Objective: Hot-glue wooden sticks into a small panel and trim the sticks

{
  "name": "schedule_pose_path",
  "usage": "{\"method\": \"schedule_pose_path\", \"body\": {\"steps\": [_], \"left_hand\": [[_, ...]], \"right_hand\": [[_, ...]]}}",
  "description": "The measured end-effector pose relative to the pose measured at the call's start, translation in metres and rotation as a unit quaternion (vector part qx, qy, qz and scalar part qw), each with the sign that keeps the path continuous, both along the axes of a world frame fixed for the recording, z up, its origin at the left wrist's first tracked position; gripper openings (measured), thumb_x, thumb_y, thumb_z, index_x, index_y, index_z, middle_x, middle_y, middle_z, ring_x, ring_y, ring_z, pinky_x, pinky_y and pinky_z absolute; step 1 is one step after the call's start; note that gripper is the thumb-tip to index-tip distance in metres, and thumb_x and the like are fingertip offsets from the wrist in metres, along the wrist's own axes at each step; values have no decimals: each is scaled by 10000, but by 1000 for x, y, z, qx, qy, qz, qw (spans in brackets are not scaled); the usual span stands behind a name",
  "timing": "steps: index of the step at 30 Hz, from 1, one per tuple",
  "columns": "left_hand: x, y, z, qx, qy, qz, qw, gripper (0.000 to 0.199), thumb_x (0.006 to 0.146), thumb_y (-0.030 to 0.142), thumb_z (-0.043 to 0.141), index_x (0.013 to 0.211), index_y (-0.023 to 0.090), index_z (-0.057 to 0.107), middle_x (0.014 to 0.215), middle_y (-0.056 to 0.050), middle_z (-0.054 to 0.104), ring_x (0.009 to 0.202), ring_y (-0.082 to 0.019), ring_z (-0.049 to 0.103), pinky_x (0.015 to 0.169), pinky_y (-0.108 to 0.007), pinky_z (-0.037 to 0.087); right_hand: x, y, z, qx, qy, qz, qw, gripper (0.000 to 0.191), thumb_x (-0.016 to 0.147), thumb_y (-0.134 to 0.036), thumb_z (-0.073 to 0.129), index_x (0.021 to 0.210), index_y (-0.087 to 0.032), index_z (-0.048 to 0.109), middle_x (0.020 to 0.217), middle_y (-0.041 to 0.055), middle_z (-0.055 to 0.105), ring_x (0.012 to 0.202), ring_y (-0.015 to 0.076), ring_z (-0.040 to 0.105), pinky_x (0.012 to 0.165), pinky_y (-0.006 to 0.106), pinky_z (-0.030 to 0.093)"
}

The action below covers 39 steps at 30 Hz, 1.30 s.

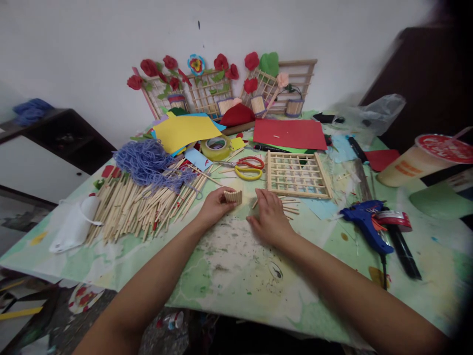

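Several loose sticks (291,208) beside right hand (271,217), grip unclear; left hand (216,204) pinches stick row (233,197); both well inside table edge (236,310).

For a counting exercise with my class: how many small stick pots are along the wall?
4, in a row: the first pot at its left end, second pot and third pot in the middle, fourth pot at its right end. Others may be hidden.
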State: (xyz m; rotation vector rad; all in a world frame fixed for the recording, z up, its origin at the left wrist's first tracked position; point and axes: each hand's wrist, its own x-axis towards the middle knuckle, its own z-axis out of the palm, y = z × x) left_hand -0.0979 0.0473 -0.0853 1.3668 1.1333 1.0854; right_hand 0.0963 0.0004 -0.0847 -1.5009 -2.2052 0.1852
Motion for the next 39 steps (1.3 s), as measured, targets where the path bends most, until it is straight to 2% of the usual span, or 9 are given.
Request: {"method": "schedule_pose_path", "body": {"steps": [6,9,12,16,22,31,39], "left_hand": [[1,-3,9,-44,-106,18,993,497,571,265,812,1011,131,625,935,-68,700,830,-182,644,788,-309,496],[3,-10,14,-59,-149,-9,987,508,607,268,796,1060,119,620,956,-91,706,850,-198,657,791,-311,503],[9,-19,22,-87,-179,-49,979,483,621,264,782,1054,116,628,958,-98,708,842,-214,665,780,-320,509],[15,-30,30,-125,-179,-91,972,446,608,256,780,1007,106,650,896,-92,710,756,-198,662,690,-279,507],[14,-32,27,-139,-164,-120,969,438,578,239,791,981,124,663,862,-58,688,748,-165,628,673,-249,491],[14,-29,21,-124,-140,-128,974,472,568,253,796,999,111,666,835,-52,675,720,-142,597,634,-222,469],[17,-33,22,-122,-148,-119,974,488,566,237,803,1019,122,662,834,-53,686,707,-148,611,630,-233,470]], "right_hand": [[1,2,-2,-12,9,6,1000,650,814,-332,546,1369,-55,353,1395,223,407,1305,351,338,1074,517,276],[2,4,-4,15,39,5,999,760,810,-433,571,1396,-45,281,1398,246,396,1299,370,347,1064,536,288],[4,4,-3,72,80,35,994,885,790,-529,583,1436,-89,167,1422,236,364,1312,361,328,1057,548,292],[5,3,1,90,101,98,986,897,798,-564,562,1456,-164,102,1428,195,365,1307,338,326,1048,552,294],[6,2,3,75,117,152,979,963,736,-640,589,1442,-155,149,1369,199,409,1254,343,372,1032,555,304],[6,5,4,82,159,145,973,847,676,-626,658,1310,-158,347,1206,183,518,1127,338,466,973,554,354],[8,4,9,59,159,160,973,811,683,-569,672,1308,-170,343,1210,169,509,1134,325,456,984,526,346]]}}
